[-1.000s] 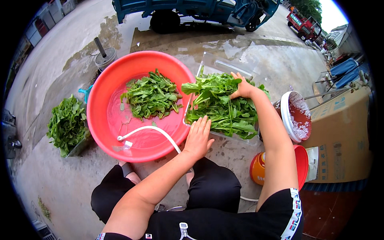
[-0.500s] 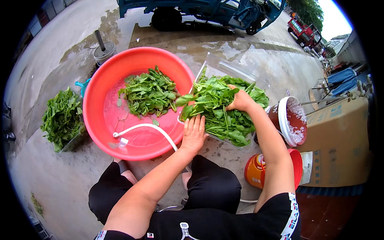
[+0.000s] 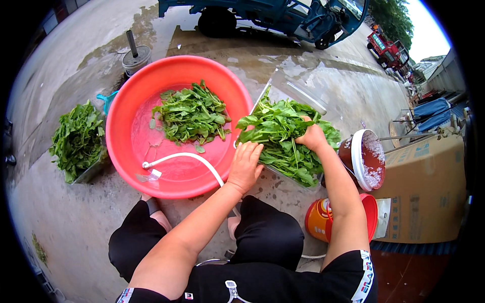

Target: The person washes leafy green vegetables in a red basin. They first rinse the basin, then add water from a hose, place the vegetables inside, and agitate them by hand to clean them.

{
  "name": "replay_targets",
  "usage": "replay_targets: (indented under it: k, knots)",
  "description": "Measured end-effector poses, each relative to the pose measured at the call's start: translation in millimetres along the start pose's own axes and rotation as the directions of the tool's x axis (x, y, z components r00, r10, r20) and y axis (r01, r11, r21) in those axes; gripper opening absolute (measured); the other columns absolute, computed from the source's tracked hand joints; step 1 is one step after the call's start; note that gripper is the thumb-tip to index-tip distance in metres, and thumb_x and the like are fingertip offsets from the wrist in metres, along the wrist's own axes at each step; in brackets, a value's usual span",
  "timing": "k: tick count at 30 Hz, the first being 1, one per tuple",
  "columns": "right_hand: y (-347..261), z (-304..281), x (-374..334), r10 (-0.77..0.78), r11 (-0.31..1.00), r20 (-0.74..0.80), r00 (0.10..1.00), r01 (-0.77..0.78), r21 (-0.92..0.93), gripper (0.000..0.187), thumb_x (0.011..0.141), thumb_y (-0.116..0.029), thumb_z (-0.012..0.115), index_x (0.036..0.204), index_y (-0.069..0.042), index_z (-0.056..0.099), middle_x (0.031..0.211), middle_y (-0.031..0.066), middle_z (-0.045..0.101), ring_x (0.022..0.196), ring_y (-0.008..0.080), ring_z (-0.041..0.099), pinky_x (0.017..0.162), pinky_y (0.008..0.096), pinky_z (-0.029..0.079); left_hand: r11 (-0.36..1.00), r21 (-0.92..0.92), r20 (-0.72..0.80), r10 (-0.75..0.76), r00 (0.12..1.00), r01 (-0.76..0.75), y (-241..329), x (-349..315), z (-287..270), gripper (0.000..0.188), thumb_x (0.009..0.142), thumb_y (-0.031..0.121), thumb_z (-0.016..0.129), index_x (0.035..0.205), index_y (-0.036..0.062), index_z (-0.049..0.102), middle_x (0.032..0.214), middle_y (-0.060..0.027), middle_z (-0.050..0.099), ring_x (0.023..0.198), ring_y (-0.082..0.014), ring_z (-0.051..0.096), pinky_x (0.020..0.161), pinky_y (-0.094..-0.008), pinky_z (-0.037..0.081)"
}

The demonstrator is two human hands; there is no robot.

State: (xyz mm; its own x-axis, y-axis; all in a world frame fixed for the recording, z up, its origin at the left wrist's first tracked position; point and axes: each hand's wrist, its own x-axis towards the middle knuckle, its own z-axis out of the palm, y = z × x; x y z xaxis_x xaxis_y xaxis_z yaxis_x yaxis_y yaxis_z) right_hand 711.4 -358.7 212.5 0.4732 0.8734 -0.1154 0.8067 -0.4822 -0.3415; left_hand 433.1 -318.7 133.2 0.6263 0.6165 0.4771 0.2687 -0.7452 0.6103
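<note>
Looking leftward first, I see washed greens (image 3: pixel 191 115) soaking in the red basin (image 3: pixel 121 126); my left hand (image 3: pixel 246 165) lies flat, steadying the clear tray's pile (image 3: pixel 288 146), while my right hand (image 3: pixel 311 136) grip closes around a bunch.

- Basin (image 3: pixel 126 108) in front of me, to my left; greens (image 3: pixel 191 113) + hose end (image 3: pixel 177 157) in it.
- Clear tray (image 3: pixel 298 93) just right of basin, leaf pile (image 3: pixel 285 139) in it.
- Another bunch (image 3: pixel 76 139) on ground, left of basin.
- Bucket (image 3: pixel 366 159) + box (image 3: pixel 424 192) to my right.
</note>
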Motion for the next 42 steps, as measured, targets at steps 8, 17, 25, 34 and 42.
replay_targets:
  k: [8,17,25,34,42]
  knots:
    - [5,-22,-9,-0.104,0.964,-0.158,0.982,0.139,0.225,0.057,0.06,-0.019,0.076,0.111,-0.006,0.055,0.095,0.0149,0.067,0.089,0.029,0.064,0.082,0.0345,0.049,0.973,-0.161,-0.24,-0.201,0.95,0.165,-17,3,-10,0.082,0.063,0.007,0.061,0.139,0.0005,0.031,0.138,-0.0248,0.034,0.13,-0.0426,0.031,0.111,-0.0475,0.024]
    - [25,-61,-18,-0.15,0.909,-0.297,0.943,0.25,0.332,0.051,0.06,-0.01,0.074,0.107,0.0,0.057,0.092,0.0086,0.066,0.083,0.0199,0.062,0.079,0.0303,0.048,0.457,-0.828,0.025,-0.546,0.837,0.323,-26,-2,33,0.094,0.07,0.006,0.063,0.148,0.006,0.011,0.147,-0.024,0.023,0.136,-0.0358,0.028,0.112,-0.0408,0.027]
    - [36,-110,-29,-0.081,0.909,-0.37,0.925,0.221,0.353,0.04,0.067,-0.006,0.065,0.107,-0.001,0.057,0.096,0.0074,0.066,0.086,0.0172,0.06,0.079,0.03,0.047,0.474,-0.823,0.007,-0.542,0.84,0.313,-28,-2,37,0.095,0.069,0.005,0.064,0.148,0.0042,0.01,0.147,-0.0235,0.022,0.137,-0.0352,0.026,0.112,-0.039,0.026]
    - [20,-188,-30,-0.01,0.902,-0.446,0.895,0.2,0.382,0.04,0.08,-0.009,0.067,0.118,0.0,0.058,0.11,0.0062,0.064,0.096,0.0172,0.058,0.085,0.0307,0.045,0.523,-0.793,-0.024,-0.54,0.842,0.313,-31,-1,44,0.099,0.067,0.004,0.065,0.147,0.0056,0.008,0.146,-0.024,0.023,0.136,-0.0358,0.028,0.112,-0.0403,0.025]
    - [-40,-256,-30,-0.108,0.863,-0.515,0.851,0.337,0.377,0.038,0.085,-0.015,0.063,0.12,-0.001,0.057,0.112,0.0054,0.062,0.097,0.0151,0.058,0.083,0.0301,0.046,0.527,-0.766,0.011,-0.563,0.827,0.369,-23,2,35,0.1,0.065,0.004,0.065,0.147,0.0059,0.008,0.145,-0.0248,0.024,0.136,-0.0375,0.026,0.113,-0.0408,0.024]
